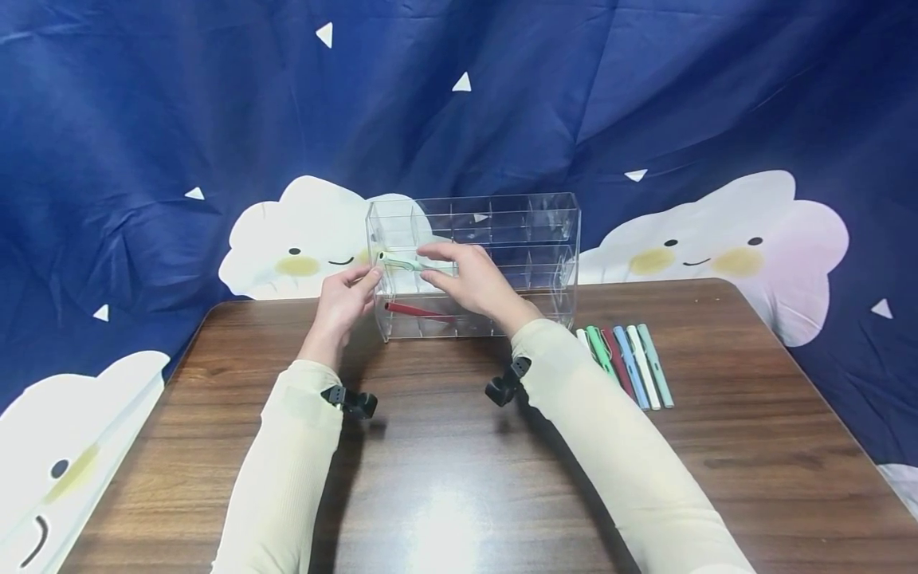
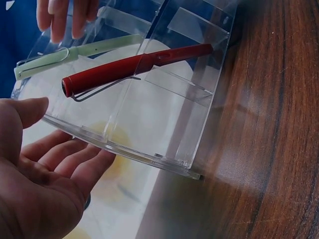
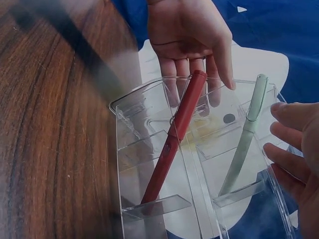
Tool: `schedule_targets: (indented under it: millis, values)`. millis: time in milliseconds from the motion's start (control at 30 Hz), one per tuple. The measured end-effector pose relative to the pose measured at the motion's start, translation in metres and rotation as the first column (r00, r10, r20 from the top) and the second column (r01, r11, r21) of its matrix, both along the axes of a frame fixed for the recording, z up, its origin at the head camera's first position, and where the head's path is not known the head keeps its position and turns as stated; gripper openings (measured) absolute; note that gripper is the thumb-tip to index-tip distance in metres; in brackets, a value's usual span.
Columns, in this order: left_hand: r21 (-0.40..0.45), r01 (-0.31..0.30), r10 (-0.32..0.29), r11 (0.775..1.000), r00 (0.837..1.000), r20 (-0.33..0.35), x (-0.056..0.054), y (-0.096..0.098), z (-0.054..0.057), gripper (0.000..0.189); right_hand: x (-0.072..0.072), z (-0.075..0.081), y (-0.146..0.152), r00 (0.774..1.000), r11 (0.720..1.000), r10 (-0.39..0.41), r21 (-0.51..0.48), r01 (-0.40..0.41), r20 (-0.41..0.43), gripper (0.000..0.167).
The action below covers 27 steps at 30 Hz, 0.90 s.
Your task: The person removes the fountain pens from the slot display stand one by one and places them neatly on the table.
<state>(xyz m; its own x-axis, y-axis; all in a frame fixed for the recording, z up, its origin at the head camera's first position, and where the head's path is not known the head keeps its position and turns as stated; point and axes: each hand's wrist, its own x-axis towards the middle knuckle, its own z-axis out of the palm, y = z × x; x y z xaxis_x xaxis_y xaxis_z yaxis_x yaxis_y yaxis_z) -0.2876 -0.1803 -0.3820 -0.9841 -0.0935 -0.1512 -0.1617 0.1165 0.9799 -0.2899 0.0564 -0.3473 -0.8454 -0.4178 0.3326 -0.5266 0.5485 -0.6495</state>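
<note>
A clear acrylic rack [image 1: 473, 327] with several compartments stands at the back of the table. In its lower row lies a red pen [image 2: 109, 72], clip end toward the left side. A light green pen [image 3: 244, 137] lies in the row above. My left hand [image 1: 344, 301] is at the rack's left side, fingers reaching along the outside of the side panel and thumb apart from them. Over the light green pen hovers my right hand [image 1: 469, 279], its fingers spread with nothing gripped between them; in the right wrist view they are beside the rack's upper edge.
Several pens lie side by side on the table right of the rack, among them a dark red pen [image 1: 622, 365], a blue pen [image 1: 631, 368] and a green pen [image 1: 601, 351]. My right sleeve partly covers them. A blue curtain [image 1: 502, 104] with clouds hangs behind the table [image 1: 430, 446].
</note>
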Motion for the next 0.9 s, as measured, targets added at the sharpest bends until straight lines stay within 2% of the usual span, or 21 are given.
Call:
schedule_targets:
  millis: [400,700,900]
  values:
    - [-0.035,0.004,-0.004,0.999,1.0,-0.001,0.0,-0.002,0.0,0.054,-0.011,-0.002,-0.015,0.999,0.992,-0.034,0.123,0.031,0.026,0.044]
    - [-0.031,-0.003,0.003,1.0,1.0,-0.004,0.0,-0.001,-0.001,0.053,-0.012,-0.004,-0.027,0.991,0.967,-0.134,0.219,0.133,-0.012,0.038]
    - [-0.014,-0.003,0.003,1.0,1.0,-0.008,0.0,0.0,-0.001,0.052,-0.008,-0.007,-0.03,0.98,0.959,-0.198,0.205,0.197,-0.02,0.033]
